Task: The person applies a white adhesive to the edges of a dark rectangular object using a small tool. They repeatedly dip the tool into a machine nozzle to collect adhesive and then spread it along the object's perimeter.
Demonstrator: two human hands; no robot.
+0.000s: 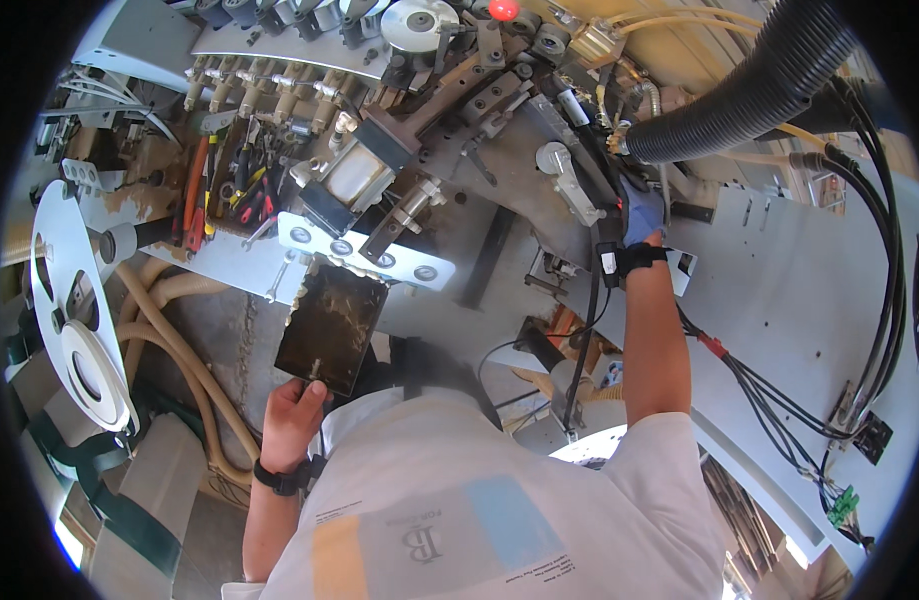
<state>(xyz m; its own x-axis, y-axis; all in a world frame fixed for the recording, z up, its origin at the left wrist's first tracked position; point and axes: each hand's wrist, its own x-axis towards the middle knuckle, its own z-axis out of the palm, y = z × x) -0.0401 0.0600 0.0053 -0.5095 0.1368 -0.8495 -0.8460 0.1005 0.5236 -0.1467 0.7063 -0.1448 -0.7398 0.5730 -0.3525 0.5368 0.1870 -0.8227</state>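
Head view: my left hand pinches the near edge of the dark tray, probably to steady it beyond the near edge of the surface. My blue-covered right hand sits beside the metal lever; its grip I cannot tell.

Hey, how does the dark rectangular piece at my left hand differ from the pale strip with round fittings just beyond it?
The dark piece is blotchy brown-black, while the pale strip is whitish. The dark piece is a broad rectangle; the pale strip is long and narrow, with four round fittings. Your left hand is on the dark piece's near edge; neither hand touches the pale strip. Both slant in the view.
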